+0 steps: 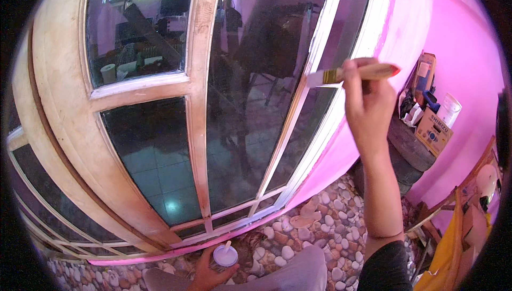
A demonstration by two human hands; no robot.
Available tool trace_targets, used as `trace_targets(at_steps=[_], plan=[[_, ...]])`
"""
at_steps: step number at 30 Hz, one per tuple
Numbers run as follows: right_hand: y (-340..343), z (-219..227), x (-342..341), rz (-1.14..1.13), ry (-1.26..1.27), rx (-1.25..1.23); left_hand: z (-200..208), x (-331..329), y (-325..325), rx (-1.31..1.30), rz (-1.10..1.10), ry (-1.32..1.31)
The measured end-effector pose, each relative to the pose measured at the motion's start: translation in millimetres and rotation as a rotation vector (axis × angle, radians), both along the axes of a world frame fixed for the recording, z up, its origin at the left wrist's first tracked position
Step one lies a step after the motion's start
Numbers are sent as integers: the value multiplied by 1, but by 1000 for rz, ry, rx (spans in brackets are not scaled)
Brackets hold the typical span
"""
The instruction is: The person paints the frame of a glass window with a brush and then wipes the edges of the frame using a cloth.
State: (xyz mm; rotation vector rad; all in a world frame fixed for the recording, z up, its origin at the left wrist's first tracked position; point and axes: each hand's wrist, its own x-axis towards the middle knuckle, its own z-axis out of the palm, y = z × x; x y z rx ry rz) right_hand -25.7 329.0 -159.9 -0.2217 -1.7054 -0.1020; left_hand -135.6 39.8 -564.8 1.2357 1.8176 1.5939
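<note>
My right hand grips a paintbrush by its wooden handle, which ends in a red tip. The pale bristles point left and touch, or nearly touch, a narrow upright bar of the window frame. Above the brush that bar looks white; lower down it shows more bare, brownish wood. Low in the view, my left hand holds a small round cup of whitish paint, fingers around its side. A short pale stick leans inside the cup. My bent knee is beside it.
Dark glass panes fill the frame and reflect the surroundings. At right, a cardboard box and other items sit on stacked tires against a pink wall. Pebble-patterned floor lies below. Yellow cloth hangs at lower right.
</note>
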Motion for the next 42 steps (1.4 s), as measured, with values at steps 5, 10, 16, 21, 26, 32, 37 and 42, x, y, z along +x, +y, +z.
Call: trace_targets(at_steps=[5, 10, 16, 21, 26, 32, 37, 42], plan=[[11, 0, -4, -31, -16, 24, 5, 9, 4, 110, -49, -289], [7, 25, -6, -107, 73, 131, 19, 7, 0, 82, -38, -277], [-8, -7, -6, -68, -56, -9, 3, 0, -8, 32, 39, -32], [8, 14, -8, -131, 12, 112, 5, 4, -6, 43, 28, -29], [1, 23, -2, -103, 64, 93, 23, 4, -10, 74, 4, 8], [-12, -19, -6, -95, -84, -103, 29, 8, -21, -11, 3, -131], [2, 5, -9, -95, 49, 54, 19, 8, -20, 77, -35, -222], [-6, 9, -2, -139, 33, 105, 12, 5, -20, 87, 6, -70]])
